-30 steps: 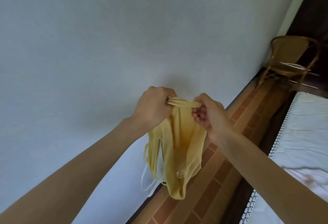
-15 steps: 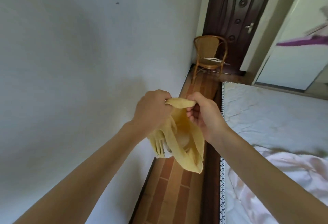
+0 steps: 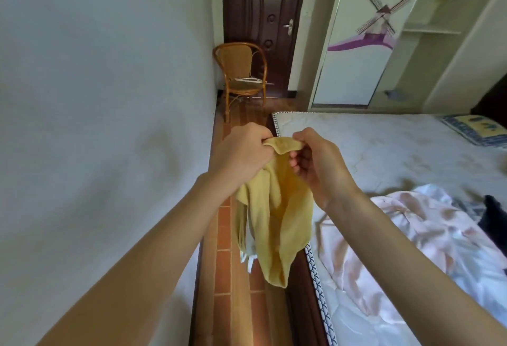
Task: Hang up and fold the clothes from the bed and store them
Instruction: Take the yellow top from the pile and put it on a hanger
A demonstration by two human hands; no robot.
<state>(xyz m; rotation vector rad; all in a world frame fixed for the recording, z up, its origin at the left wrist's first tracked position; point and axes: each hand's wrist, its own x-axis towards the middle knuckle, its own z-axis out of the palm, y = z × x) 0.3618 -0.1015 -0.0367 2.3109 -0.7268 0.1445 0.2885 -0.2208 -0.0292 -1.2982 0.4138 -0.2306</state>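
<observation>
Here, held up over the floor strip between wall and bed (image 3: 384,142): a yellow garment (image 3: 277,208), top edge pinched by left hand (image 3: 244,151) and right hand (image 3: 318,162), fingers curled round the cloth, rest hanging limp. On the mattress, a pale pink garment (image 3: 428,233).

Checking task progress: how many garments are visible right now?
3: a yellow garment held by both hands over the floor, a pale pink garment and a black garment on the bed; more may lie off-frame.
</observation>
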